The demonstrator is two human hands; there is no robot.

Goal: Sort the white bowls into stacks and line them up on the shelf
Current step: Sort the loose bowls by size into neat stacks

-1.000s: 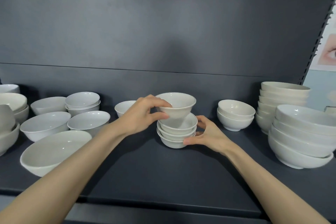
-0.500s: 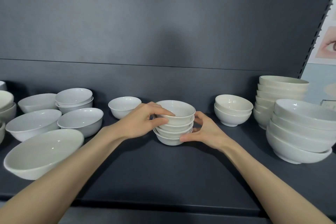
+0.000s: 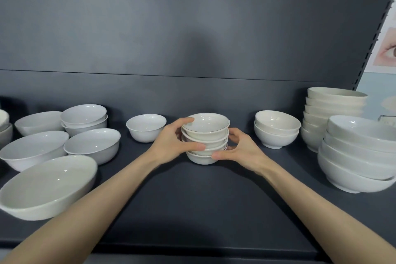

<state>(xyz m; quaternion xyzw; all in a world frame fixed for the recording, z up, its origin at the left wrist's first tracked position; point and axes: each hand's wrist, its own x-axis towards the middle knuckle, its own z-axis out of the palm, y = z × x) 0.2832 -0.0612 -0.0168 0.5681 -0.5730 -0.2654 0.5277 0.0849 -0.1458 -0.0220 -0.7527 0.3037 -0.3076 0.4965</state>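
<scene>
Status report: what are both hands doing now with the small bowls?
Left hand and right hand clasp small bowl stack, four high, resting on shelf. Single small bowl loose at left. Path clear.

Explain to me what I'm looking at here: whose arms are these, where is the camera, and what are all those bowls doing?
There is no machine here. A person wears a wide-angle camera on the head, so you look down along their two bare arms. That is the only view.

The dark surface is a shelf with a dark back panel. The person is sorting white bowls into stacks. In the middle stands a small stack of bowls, nested one inside another. The left hand grips its left side, thumb at the top rim, and the right hand holds its right side lower down.

A single small bowl sits just to the left, and loose wider bowls lie farther left. To the right are a pair of nested bowls and two taller stacks.
</scene>
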